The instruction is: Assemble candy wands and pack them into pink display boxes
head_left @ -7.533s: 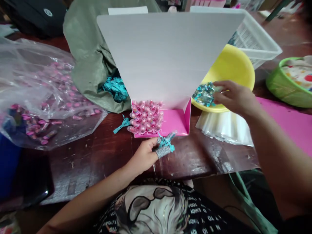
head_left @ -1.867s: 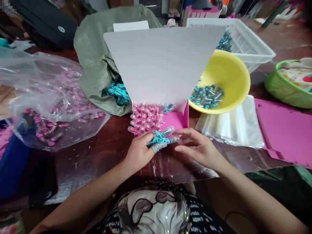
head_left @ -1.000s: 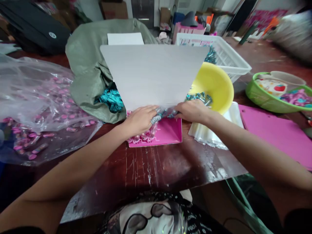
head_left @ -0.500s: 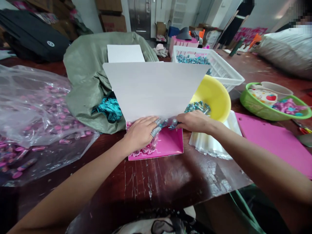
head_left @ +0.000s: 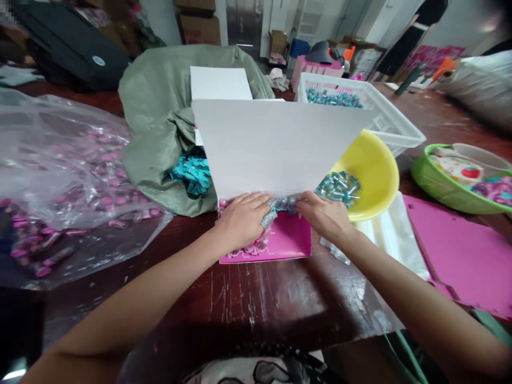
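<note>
A pink box [head_left: 294,240] with a raised white lid [head_left: 280,144] stands in front of me. My left hand [head_left: 246,217] rests over its left part, on pink beaded pieces [head_left: 258,245], and touches silvery, glittery items [head_left: 270,213] at its fingertips. At the box's right back corner, the curled fingers of my right hand [head_left: 322,212] are closed on the end of a row of blue items [head_left: 286,204] in clear wrap. Both hands are inside the box's back edge.
On the right are a yellow bowl [head_left: 378,178] of blue pieces, a white basket [head_left: 404,128], a green bowl [head_left: 440,186], clear bags [head_left: 404,234] and a pink panel [head_left: 464,250]. Left are a plastic bag [head_left: 80,186] of pink tubes and a green sack [head_left: 152,90].
The view has shifted, so most things stand further right. My right hand has come lower and closer over the box's right back corner, and the blue items lie in a tighter row.
</note>
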The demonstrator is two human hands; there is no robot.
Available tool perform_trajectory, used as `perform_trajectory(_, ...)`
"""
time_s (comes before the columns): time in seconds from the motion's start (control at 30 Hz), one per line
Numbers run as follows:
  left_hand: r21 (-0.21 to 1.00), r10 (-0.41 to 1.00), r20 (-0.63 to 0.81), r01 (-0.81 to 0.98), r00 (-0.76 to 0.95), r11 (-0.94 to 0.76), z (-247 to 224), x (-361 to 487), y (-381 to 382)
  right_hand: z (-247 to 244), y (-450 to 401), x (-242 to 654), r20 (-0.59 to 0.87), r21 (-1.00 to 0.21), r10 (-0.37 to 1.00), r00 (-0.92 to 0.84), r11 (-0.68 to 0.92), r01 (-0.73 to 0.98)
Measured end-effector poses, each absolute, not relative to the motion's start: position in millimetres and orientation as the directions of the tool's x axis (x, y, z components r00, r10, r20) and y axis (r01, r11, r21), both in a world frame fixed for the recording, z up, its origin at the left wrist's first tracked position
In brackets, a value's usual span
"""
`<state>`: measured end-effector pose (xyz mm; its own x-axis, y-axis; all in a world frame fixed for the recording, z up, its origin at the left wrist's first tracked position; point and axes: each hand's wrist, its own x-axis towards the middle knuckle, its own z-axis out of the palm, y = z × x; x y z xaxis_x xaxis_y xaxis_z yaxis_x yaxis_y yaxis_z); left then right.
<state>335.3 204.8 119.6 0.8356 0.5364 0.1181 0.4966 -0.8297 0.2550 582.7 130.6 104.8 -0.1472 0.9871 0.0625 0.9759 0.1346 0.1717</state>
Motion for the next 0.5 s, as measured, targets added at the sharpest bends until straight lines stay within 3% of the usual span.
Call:
perform_trajectory(0.1,0.256,0.524,0.158,0.478,0.837,-0.840,122,330,200,95,131,581,0.085,0.156,0.982,-0.168,0.154,0.976)
perform_trajectory(0.2,0.289,0.521,0.385,0.437,0.761,-0.852,125,307,194,91,126,581,0.218,0.106,0.961,-0.170,0.149,0.983)
perform_trajectory(0.27,0.318,0.576,0.597,0.495,0.559,-0.809,127,283,193,92,119,584,0.354,0.036,0.932,-0.079,0.071,0.997)
perform_trajectory(0.33,0.384,0.657,0.702,0.632,0.274,-0.674,126,258,203,94,113,587,0.457,-0.084,0.887,0.064,-0.029,0.996)
perform_trajectory(0.4,0.459,0.759,0.647,0.757,0.074,-0.465,122,240,226,95,112,591,0.475,-0.225,0.865,0.162,-0.058,0.973)
perform_trajectory(0.5,0.427,0.908,0.412,0.864,0.077,-0.268,108,234,277,91,118,592,0.435,-0.327,0.883,0.178,-0.029,0.945)
